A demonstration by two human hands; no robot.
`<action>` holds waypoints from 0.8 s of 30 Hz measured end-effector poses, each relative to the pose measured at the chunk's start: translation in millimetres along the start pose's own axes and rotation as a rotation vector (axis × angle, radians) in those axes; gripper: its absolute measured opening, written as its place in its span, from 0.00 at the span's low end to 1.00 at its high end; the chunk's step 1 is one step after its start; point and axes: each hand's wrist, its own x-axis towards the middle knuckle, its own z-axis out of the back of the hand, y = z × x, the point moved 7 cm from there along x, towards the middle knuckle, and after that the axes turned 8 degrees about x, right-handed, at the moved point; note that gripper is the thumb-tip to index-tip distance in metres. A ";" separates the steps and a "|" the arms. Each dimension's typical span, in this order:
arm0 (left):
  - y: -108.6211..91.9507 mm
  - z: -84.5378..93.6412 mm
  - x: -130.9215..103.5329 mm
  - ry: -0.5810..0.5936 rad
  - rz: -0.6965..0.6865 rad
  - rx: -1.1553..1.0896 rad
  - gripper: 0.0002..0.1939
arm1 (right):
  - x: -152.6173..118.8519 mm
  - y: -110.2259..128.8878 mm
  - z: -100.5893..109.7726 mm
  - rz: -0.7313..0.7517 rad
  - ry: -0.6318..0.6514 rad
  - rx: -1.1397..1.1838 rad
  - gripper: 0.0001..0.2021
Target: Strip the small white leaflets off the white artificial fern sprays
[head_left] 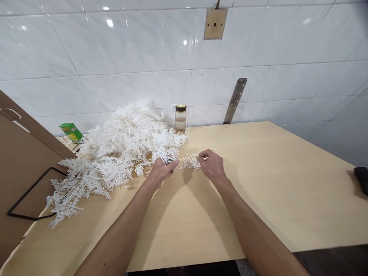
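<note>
My left hand (163,168) is closed around a small metal tool (169,159) with a bluish part; its exact kind is hard to make out. It sits at the right edge of a large heap of white branching plastic-looking sprigs (123,142). A hand's width to the right, the fingers of my right hand (212,164) are pinched together on a white sprig piece. Between the hands lies a small pile of short white pieces (190,161), touching or just behind my right fingertips. One thin white strand sticks out behind the right hand.
A lidded bottle (180,119) with cloudy liquid stands against the tiled wall (138,88). A green box (71,132) leans behind the heap. On the left rises a brown cardboard box (25,168) beside a black wire frame (21,217). A black object (361,179) lies at the far right.
</note>
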 end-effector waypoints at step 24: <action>1.7 -17.4 1.3 0.283 0.047 -0.346 0.15 | -24.0 15.2 -46.8 -0.157 0.400 0.593 0.17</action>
